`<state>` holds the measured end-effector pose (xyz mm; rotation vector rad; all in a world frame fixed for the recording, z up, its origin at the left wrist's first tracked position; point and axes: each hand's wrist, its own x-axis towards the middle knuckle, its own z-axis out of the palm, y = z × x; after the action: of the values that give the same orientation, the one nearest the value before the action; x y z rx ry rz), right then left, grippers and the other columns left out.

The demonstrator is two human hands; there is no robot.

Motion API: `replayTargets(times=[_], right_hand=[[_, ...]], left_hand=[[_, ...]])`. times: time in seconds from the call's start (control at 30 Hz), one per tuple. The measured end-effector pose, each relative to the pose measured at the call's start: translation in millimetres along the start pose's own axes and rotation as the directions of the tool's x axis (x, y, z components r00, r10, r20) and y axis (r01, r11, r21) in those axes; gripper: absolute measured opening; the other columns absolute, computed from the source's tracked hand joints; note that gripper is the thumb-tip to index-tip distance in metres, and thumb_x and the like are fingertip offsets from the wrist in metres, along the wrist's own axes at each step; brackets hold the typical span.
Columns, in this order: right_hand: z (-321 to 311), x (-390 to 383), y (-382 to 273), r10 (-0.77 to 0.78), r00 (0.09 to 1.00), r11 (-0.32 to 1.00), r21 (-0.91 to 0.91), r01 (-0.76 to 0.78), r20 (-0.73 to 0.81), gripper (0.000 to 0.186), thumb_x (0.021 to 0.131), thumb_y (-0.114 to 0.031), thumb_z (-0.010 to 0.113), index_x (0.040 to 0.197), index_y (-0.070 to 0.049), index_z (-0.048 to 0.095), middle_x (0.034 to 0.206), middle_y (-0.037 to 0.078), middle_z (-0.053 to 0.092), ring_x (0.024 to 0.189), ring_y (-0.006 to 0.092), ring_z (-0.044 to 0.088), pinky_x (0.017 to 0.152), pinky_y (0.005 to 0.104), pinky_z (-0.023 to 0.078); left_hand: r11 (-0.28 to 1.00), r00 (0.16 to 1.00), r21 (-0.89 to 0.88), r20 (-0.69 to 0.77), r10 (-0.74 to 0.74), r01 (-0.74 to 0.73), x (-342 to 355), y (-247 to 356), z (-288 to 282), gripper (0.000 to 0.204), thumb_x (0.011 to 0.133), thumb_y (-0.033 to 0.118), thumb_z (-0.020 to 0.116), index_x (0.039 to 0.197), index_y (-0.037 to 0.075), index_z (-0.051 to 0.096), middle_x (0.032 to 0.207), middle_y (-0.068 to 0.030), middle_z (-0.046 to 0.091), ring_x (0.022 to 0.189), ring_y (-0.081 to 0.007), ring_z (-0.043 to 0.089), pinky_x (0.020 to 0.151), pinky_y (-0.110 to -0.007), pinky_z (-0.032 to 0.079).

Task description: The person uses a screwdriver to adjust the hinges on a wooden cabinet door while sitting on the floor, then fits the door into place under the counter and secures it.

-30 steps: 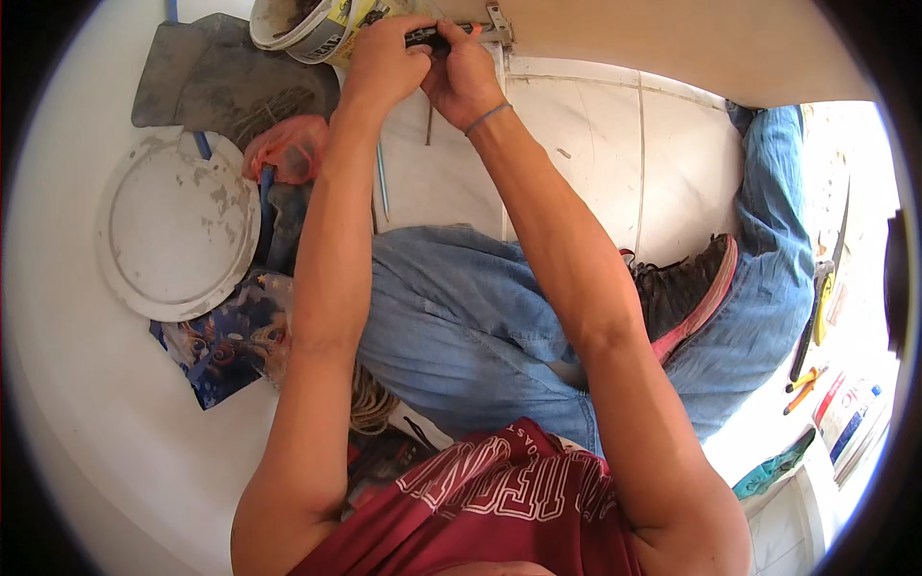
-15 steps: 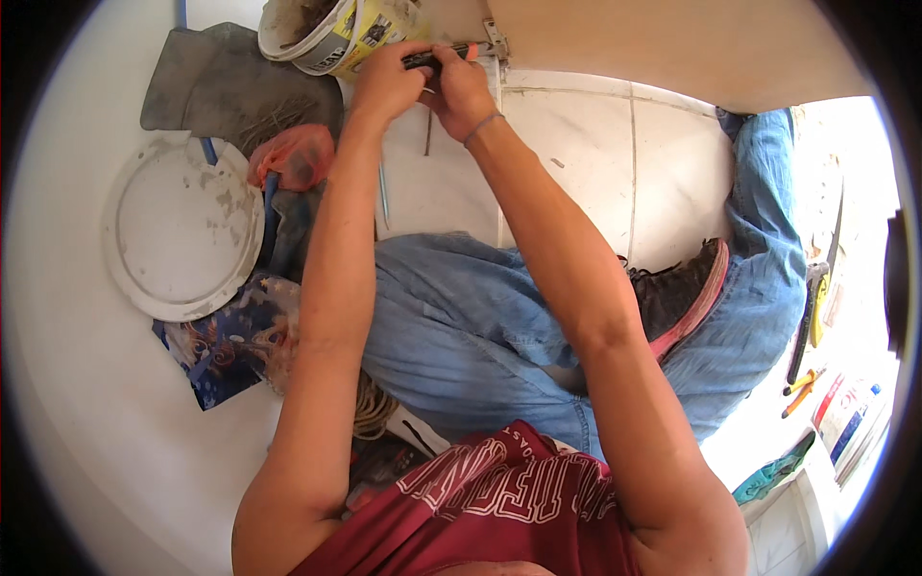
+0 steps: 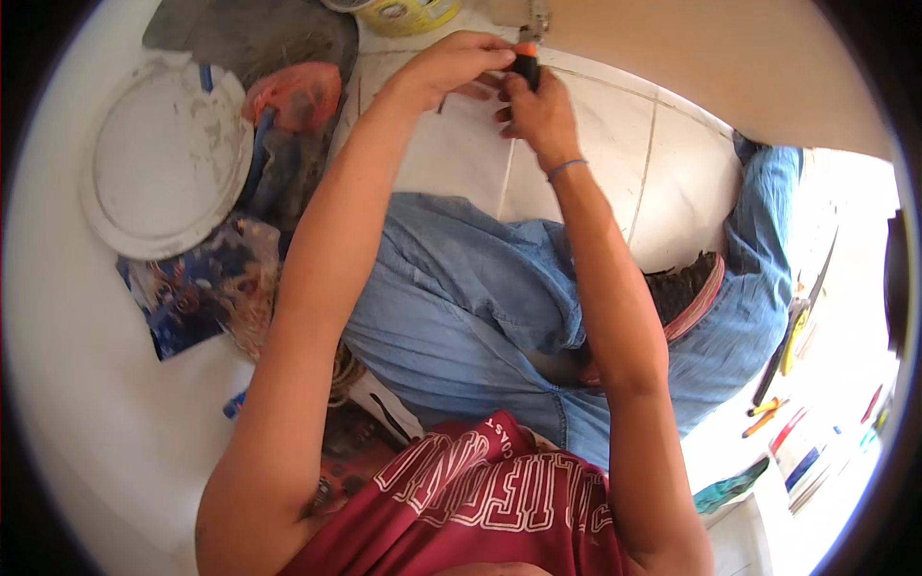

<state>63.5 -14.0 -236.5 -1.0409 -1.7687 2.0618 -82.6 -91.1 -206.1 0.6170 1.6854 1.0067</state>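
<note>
By the edge of the tan panel, just below the metal hinge, the right hand grasps the black-and-orange tool; the left hand bends beside it, whether pinching I cannot tell. Good handling probably means keeping the tool aligned with the hinge and applying steady, even pressure.

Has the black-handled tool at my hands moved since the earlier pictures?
Yes: judged against the metal fitting, the black-handled tool has swung from left of it to below it in the view, orange end now upward.
</note>
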Motion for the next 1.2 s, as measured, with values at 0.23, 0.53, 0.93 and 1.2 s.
replayTargets(times=[0.23,0.53,0.93,1.2], right_hand=[[-18.6,20.4,-44.9,0.159,0.983,0.899,-0.426,-0.106,0.093,0.026,0.094,-0.022,0.052,0.099,0.002,0.059,0.077,0.008,0.061,0.061,0.0166,0.061,0.048,0.0320,0.052],[-18.9,43.7,-67.3,0.241,0.962,0.778,-0.618,-0.111,0.131,0.022,0.085,-0.013,0.049,0.092,0.004,0.060,0.066,0.011,0.057,0.054,0.0182,0.054,0.045,0.0340,0.047],[-12.1,40.0,-79.8,0.276,0.958,0.726,-0.669,-0.158,0.073,0.021,0.092,-0.021,0.059,0.099,-0.002,0.064,0.067,0.003,0.054,0.053,0.0112,0.051,0.043,0.0271,0.039],[-7.3,38.2,-79.0,0.289,0.955,0.738,-0.651,-0.179,0.064,0.020,0.092,-0.017,0.058,0.100,0.000,0.064,0.067,0.004,0.053,0.053,0.0111,0.051,0.042,0.0267,0.038]], left_hand=[[0.724,0.994,-0.689,0.053,0.096,-0.033,33.6,-36.6,33.7,0.027,0.103,0.023,0.051,0.118,0.004,0.063,0.103,-0.0069,0.066,0.093,-0.0206,0.064,0.086,-0.036,0.053],[0.644,0.998,-0.764,0.003,0.061,-0.037,38.9,-29.8,40.6,0.026,0.105,0.020,0.045,0.107,0.001,0.062,0.094,-0.0106,0.067,0.085,-0.0252,0.066,0.085,-0.038,0.055],[0.605,0.997,-0.796,0.043,0.063,-0.004,44.5,-29.0,41.2,0.037,0.104,0.035,0.052,0.117,0.001,0.063,0.109,-0.0102,0.068,0.096,-0.0235,0.068,0.098,-0.042,0.055],[0.615,0.997,-0.788,0.027,0.074,-0.025,41.4,-32.8,40.4,0.039,0.104,0.037,0.053,0.114,0.001,0.063,0.105,-0.0091,0.068,0.094,-0.0235,0.067,0.097,-0.043,0.054]])
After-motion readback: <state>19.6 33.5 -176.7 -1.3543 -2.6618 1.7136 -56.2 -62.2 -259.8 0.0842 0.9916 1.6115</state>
